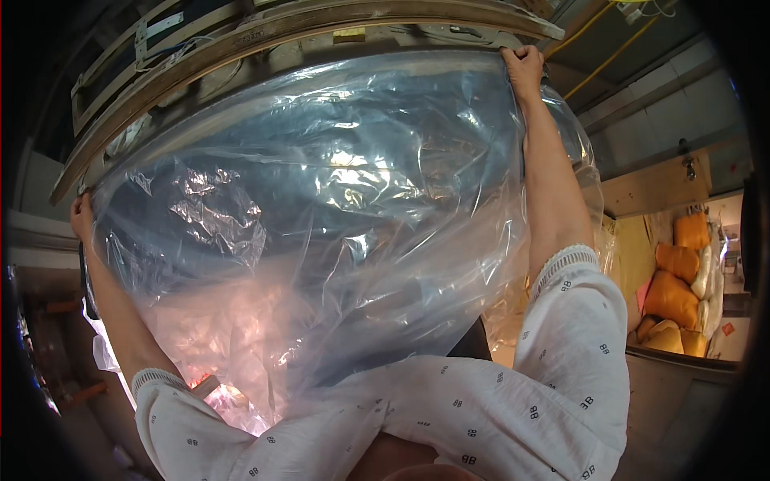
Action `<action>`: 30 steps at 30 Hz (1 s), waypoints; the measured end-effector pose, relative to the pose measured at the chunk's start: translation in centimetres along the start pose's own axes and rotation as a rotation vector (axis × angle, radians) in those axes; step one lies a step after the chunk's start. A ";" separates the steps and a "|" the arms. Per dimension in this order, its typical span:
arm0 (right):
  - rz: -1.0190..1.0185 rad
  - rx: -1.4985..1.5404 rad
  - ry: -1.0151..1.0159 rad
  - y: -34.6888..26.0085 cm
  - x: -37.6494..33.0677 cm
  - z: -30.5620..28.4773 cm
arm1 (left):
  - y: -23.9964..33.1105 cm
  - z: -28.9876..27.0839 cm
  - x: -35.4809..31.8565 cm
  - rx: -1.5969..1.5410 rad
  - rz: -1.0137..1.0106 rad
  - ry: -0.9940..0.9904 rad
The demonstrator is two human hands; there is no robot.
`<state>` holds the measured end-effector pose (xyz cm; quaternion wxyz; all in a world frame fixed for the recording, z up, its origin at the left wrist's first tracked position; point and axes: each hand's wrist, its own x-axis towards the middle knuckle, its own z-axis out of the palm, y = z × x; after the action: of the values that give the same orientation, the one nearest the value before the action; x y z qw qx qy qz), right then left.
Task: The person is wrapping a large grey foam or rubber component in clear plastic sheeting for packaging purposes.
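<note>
Plastic sheet (337,216) was stretched overhead between both raised arms, below wooden frame (305,32). Right hand (523,68) was clamped on upper right corner; left hand (81,216) was clamped on left edge. Judgement: even tension and firm corner grips advisable, since thin film could slip or tear.

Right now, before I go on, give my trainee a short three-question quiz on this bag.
1. True or false: both hands grip the clear plastic bag at its upper edge.
2. Which hand is raised higher in the picture: A) left hand B) right hand?
3. Fill in: on the far right lie stacked ______-coloured sacks.

Key: 1 true. 2 B. 3 orange.
</note>
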<state>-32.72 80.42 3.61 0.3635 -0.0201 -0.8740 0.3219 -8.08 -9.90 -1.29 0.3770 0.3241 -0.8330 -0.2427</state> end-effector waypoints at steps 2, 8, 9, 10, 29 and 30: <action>0.029 0.035 -0.030 -0.7 -0.3 1.0 | -3.6 -2.7 2.4 0.234 -0.078 0.084; 0.092 0.073 0.009 -0.1 0.0 0.8 | -8.1 -3.0 4.7 0.172 -0.144 -0.005; 0.105 0.066 0.008 -0.1 0.2 0.7 | -8.5 -2.8 4.9 0.155 -0.169 -0.003; 0.117 0.059 0.007 -0.1 0.4 0.5 | -9.0 -2.6 5.2 0.139 -0.194 -0.001; -0.014 0.138 -0.758 -2.2 -3.3 -11.6 | 3.2 -14.5 -0.6 -0.008 0.138 -0.225; -0.017 0.162 -0.769 -3.9 -4.9 -12.4 | 1.4 -17.8 0.6 -0.020 0.008 -0.315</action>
<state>-20.27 82.80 9.40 0.0125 0.1381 -0.9182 0.3710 5.06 -12.24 10.59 0.2459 0.2751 -0.8805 -0.2974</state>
